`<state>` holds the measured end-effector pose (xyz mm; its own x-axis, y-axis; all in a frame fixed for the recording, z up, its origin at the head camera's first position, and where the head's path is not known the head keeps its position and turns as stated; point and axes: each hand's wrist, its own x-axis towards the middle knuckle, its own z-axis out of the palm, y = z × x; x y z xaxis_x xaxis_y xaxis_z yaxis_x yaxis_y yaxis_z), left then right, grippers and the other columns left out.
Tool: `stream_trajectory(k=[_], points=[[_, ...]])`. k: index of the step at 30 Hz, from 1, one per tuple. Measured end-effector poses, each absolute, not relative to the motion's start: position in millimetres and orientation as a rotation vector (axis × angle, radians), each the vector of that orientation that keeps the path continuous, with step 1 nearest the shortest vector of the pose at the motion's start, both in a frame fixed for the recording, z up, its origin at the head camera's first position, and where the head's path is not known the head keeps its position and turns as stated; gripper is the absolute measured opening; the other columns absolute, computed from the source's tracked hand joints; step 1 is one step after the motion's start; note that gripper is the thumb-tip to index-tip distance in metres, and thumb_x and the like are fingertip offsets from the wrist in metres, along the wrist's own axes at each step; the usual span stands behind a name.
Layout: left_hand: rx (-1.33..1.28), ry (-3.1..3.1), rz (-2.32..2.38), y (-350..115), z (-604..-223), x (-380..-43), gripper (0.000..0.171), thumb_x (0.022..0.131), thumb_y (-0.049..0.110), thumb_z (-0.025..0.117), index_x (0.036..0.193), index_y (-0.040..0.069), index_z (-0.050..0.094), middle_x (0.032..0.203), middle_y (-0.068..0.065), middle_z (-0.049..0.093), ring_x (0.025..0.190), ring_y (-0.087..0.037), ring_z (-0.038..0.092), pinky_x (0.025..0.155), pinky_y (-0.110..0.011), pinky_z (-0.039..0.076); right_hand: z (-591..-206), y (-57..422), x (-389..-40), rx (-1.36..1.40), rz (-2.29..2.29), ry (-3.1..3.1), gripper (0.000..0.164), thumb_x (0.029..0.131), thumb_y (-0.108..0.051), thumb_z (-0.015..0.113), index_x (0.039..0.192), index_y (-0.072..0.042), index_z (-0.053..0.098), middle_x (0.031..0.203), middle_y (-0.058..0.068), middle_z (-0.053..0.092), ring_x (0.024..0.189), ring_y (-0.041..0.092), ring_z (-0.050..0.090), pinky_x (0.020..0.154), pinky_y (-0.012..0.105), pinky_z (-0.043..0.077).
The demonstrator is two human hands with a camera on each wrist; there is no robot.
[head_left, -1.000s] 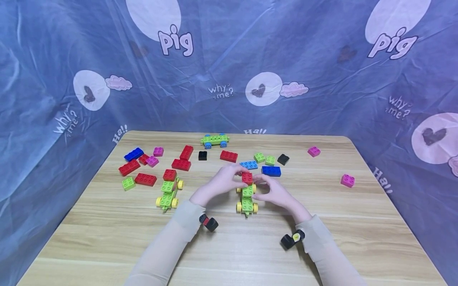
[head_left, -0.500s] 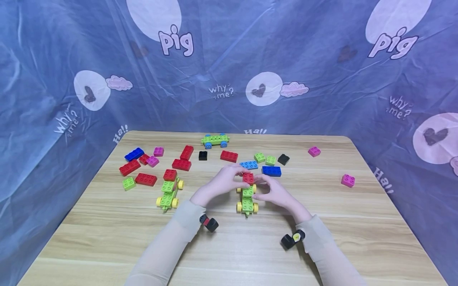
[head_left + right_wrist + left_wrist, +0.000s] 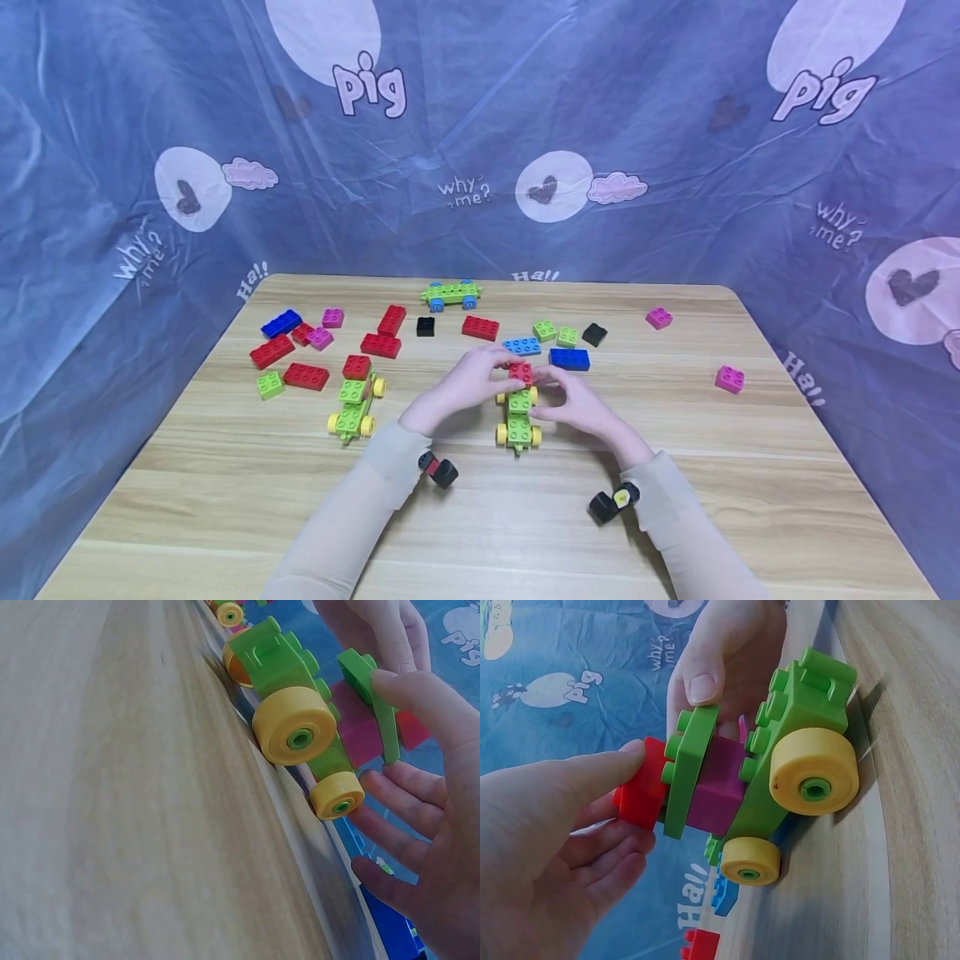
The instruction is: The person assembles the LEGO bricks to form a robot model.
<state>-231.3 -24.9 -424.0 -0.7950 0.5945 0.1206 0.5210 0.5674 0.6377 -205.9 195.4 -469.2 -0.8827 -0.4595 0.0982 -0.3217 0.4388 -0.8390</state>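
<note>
Left hand [image 3: 472,377]: thumb and fingers pinch red block [image 3: 643,784].
Right hand [image 3: 576,404]: thumb and fingertips hold green plate [image 3: 692,772].
Red block: centre of head view, right of left hand, the nearer one; on green plate's upper end.
Long axis: wheeled base [image 3: 814,705] runs up and down head view, between hands.
Under green plate: magenta block [image 3: 718,787].
Hidden: base's upper end; whether red block sits fully home, cannot tell.

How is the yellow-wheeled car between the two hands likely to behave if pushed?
Pushed lengthwise, the yellow-wheeled car would probably roll, since it stands on round wheels. A sideways push on the red brick might tip it, as that brick tops a stack at one end. It would likely feel stiff, since its blocky pieces look like hard plastic.
</note>
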Motion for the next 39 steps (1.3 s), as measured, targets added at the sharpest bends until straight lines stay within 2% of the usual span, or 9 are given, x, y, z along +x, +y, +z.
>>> stream_trajectory(k=[8, 16, 39], points=[[0.921, 2.688, 1.045, -23.5, -421.7, -230.5, 0.044, 0.089, 0.029, 0.069, 0.126, 0.007, 0.063, 0.129, -0.01, 0.061, 0.123, -0.028, 0.054, 0.105, -0.046, 0.041, -470.4, 196.4, -206.6, -0.722, -1.445, 2.529, 0.058, 0.082, -0.021, 0.076, 0.131, -0.002, 0.051, 0.13, 0.017, 0.057, 0.122, 0.037, 0.052, 0.105, 0.057, 0.036], [0.856, 2.653, 1.079, -22.7, -420.3, -232.0, 0.044, 0.088, 0.03, 0.07, 0.126, 0.007, 0.064, 0.133, -0.013, 0.059, 0.135, -0.035, 0.041, 0.113, -0.052, 0.029, -468.9, 196.0, -205.2, -0.749, -1.449, 2.533, 0.059, 0.082, -0.02, 0.076, 0.132, -0.003, 0.051, 0.13, 0.016, 0.058, 0.122, 0.035, 0.053, 0.105, 0.056, 0.038], [0.759, 2.637, 1.024, -18.7, -414.1, -232.7, 0.042, 0.09, 0.029, 0.068, 0.127, 0.009, 0.063, 0.136, -0.013, 0.057, 0.137, -0.032, 0.039, 0.114, -0.047, 0.029, -470.0, 195.9, -205.3, -0.743, -1.447, 2.525, 0.058, 0.083, -0.02, 0.075, 0.132, -0.006, 0.05, 0.131, 0.015, 0.056, 0.125, 0.037, 0.05, 0.107, 0.059, 0.033]])
